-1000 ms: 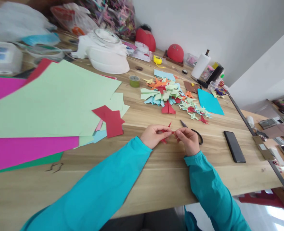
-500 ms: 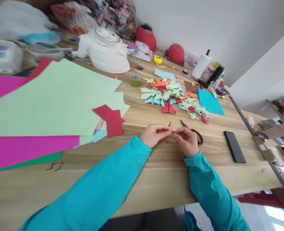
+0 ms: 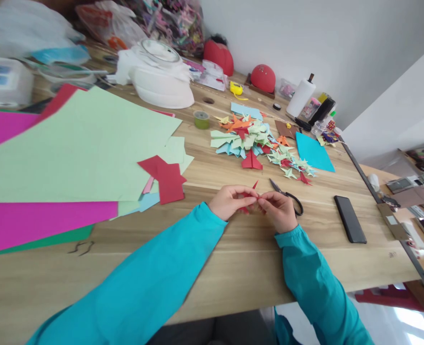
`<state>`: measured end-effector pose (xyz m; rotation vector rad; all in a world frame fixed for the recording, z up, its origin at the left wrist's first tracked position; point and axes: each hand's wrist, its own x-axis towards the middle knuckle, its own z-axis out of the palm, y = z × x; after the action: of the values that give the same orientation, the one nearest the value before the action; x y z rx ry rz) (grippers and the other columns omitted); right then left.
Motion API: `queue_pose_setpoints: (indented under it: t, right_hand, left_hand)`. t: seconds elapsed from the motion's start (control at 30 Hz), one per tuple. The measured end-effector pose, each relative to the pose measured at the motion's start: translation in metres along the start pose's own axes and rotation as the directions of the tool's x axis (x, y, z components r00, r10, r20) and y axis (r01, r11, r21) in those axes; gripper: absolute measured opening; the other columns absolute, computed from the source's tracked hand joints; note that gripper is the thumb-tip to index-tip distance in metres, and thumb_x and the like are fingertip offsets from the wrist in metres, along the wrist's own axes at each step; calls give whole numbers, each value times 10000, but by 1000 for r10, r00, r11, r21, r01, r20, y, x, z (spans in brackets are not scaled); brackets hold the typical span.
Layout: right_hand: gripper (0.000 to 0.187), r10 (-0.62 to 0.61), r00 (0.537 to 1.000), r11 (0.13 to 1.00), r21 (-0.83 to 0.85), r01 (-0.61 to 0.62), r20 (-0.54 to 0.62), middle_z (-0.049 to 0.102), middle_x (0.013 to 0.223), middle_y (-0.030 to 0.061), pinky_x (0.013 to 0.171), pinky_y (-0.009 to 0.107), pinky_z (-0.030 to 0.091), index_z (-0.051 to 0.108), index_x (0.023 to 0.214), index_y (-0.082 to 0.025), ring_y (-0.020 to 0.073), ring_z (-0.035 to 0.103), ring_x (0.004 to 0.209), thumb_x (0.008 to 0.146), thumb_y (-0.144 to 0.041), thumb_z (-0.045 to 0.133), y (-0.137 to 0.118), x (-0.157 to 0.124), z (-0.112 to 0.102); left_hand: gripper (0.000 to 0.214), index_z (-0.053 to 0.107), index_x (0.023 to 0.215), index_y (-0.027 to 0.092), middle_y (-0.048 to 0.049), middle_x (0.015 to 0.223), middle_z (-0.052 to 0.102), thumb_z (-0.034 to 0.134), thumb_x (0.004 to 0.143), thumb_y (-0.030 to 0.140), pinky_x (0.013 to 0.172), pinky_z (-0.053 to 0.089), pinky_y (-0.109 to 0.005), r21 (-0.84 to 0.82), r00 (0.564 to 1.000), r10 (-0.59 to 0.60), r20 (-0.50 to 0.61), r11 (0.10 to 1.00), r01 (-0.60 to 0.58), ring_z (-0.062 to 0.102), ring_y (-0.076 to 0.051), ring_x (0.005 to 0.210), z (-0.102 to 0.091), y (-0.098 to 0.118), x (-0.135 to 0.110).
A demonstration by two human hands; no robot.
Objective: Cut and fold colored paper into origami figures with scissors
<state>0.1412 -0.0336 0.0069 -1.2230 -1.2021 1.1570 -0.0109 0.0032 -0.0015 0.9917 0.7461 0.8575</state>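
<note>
Over the table (image 3: 233,268), the left hand (image 3: 228,203) pinches the red piece (image 3: 246,209) between thumb and fingers, and the right hand (image 3: 280,211) grips its end close beside, perhaps because such a small paper needs steadying from both sides. The scissors (image 3: 276,187) lie just beyond the right hand, partly behind it, probably for easy reach, while the phone (image 3: 350,219) rests apart to the right. The large sheets (image 3: 89,148) overlap at left, and farther away the folded papers (image 3: 250,139) are heaped, seemingly to stay together.
</note>
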Motion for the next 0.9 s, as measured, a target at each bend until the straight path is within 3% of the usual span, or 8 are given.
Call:
queue_pose_setpoints:
  t: [0.2, 0.6, 0.77, 0.9]
  right_hand:
    - [265, -7, 1000, 1000, -2, 7, 27, 656, 605, 3, 496, 242, 433, 668, 672, -192, 106, 536, 506, 622, -433, 764, -1, -3, 3]
    - [184, -116, 991, 987, -101, 122, 65, 636, 696, 19, 568, 253, 474, 655, 699, -185, 130, 581, 616, 684, -352, 732, 9, -3, 1]
    - [144, -103, 993, 994, -38, 105, 62, 626, 653, -6, 545, 241, 463, 647, 676, -188, 112, 571, 562, 662, -302, 733, 7, -2, 1]
    - [116, -91, 994, 995, -44, 94, 61, 618, 620, -13, 532, 233, 438, 649, 668, -184, 104, 550, 544, 660, -277, 719, 6, -2, -1]
  left_hand:
    - [307, 642, 681, 129, -14, 585, 645, 819, 501, 303, 464, 465, -221, -111, 998, -33, 47, 993, 38, 602, -130, 543, 3, 3, -2]
    - [231, 575, 613, 139, 5, 564, 621, 757, 575, 277, 487, 451, -226, 30, 1000, 10, 24, 999, -11, 558, -102, 465, 2, 0, -2]
    - [195, 572, 617, 138, 1, 678, 623, 743, 544, 195, 533, 479, -243, 48, 991, 93, 91, 994, -98, 549, -94, 530, 3, 0, -2]
    - [157, 601, 638, 135, -30, 796, 623, 719, 538, 159, 591, 478, -229, 110, 971, 228, 76, 966, -236, 585, -121, 682, 3, -3, -1]
